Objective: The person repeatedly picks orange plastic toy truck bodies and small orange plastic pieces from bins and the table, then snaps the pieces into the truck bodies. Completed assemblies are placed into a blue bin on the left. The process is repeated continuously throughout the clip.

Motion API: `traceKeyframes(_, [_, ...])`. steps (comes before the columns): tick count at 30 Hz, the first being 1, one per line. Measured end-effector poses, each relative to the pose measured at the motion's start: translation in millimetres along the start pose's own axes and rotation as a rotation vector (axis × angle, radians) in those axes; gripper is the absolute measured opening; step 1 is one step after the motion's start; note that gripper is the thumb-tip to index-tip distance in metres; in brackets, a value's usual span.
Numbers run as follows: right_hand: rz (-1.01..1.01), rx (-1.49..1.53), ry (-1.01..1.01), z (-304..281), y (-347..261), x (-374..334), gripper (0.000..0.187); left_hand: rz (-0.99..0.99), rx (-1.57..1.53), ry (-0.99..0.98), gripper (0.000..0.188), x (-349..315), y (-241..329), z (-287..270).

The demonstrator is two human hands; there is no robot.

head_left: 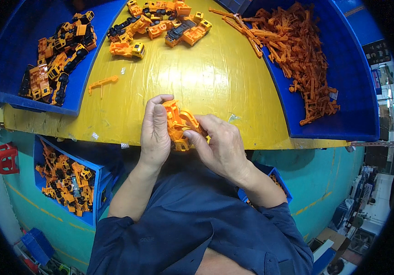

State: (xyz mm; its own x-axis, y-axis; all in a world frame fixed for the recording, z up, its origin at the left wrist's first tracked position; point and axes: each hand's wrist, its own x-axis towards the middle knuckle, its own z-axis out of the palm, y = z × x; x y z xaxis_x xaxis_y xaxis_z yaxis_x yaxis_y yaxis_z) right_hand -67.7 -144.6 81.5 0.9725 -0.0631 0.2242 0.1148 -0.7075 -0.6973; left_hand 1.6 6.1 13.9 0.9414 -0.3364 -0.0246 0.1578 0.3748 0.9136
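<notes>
Lengthwise, roughly forward — orange toy (pixel 175 120)

Toy vehicle (pixel 177 123) — partly hidden by left hand (pixel 155 133) and right hand (pixel 222 143). Small blue bin (pixel 283 184) mostly behind right forearm (pixel 263 187). Large left bin (pixel 5 68) cut off at upper edge. Clutter (pixel 361 199) at right — too small to tell.

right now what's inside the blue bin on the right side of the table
The blue bin holds a heap of long, thin orange parts. The heap's lower layers and the floor beneath are covered.
</notes>
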Motion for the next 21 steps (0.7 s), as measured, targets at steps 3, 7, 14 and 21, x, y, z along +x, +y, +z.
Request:
traceKeyframes(3, [-0.052,-0.025,0.029,2,-1,3,0.026,-0.036,-0.030,0.033,0.048,1,-3,2])
traceKeyframes(7, [-0.096,-0.077,0.034,5,-4,3,0.023,-0.015,-0.030,0.072,0.052,1,-8,2])
traceKeyframes(14, [0.075,0.001,-0.057,11,-3,1,0.022,-0.027,0.011,0.101,0.047,-1,-9,1])
traceKeyframes(21, [0.054,-0.120,-0.028,16,-5,0,0.022,0.009,0.026,0.117,0.045,-2,-7,8])
